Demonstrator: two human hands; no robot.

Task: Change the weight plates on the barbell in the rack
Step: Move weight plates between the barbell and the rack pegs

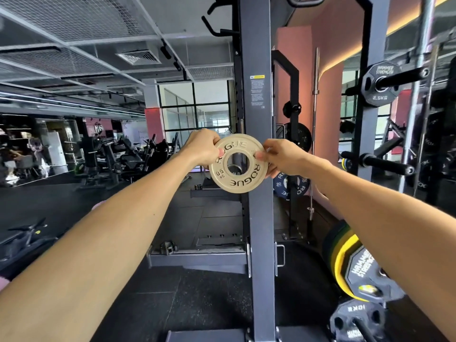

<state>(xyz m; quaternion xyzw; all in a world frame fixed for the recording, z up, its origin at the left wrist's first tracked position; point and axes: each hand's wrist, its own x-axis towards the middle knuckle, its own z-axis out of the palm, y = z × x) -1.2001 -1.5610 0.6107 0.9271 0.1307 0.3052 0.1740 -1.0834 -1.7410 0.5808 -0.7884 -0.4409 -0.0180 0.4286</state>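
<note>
Both hands pinch a small cream change plate (238, 163) by its rim, left hand (202, 150) on the left edge, right hand (281, 157) on the right, holding it up in front of the rack upright (256, 119). Through its hole a steel sleeve end (234, 164) shows, probably the barbell's, so the plate seems about to slide on or has just come off. Loaded plates (355, 265) sit near right. Beyond lie a dark rubber floor (209, 292), a 2.5 kg plate (380, 82) stored far right, and machines far left.
</note>
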